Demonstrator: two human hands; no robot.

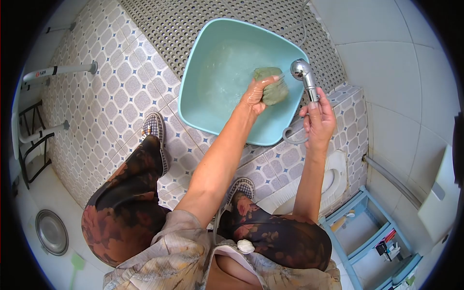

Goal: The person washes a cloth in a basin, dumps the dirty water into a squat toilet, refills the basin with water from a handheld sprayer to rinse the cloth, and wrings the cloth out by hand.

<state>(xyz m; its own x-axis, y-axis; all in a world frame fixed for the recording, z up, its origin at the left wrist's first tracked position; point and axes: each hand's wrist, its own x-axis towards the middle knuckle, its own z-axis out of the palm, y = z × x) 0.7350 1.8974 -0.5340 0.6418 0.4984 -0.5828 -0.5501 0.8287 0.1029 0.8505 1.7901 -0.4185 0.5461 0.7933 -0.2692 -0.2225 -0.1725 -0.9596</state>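
My left hand (pixel 257 95) is closed around a wet, bunched greyish-green cloth (pixel 276 92) over the right side of a light blue plastic basin (pixel 193 108). Shallow, clear water covers the basin's bottom. In my right hand (pixel 321 123) is the handle of a chrome shower head (pixel 302 72), held at the basin's right rim. Its face points left, and a thin stream of water runs from it onto the cloth and my left fingers. A grey hose (pixel 292 138) loops below my right hand.
Under the basin lies a perforated grey mat (pixel 159 29) on the patterned tile floor (pixel 111 92). A white squat toilet (pixel 333 181) is at lower right, near a blue shelf rack (pixel 360 251). White grab bars (pixel 60 71) stand at left.
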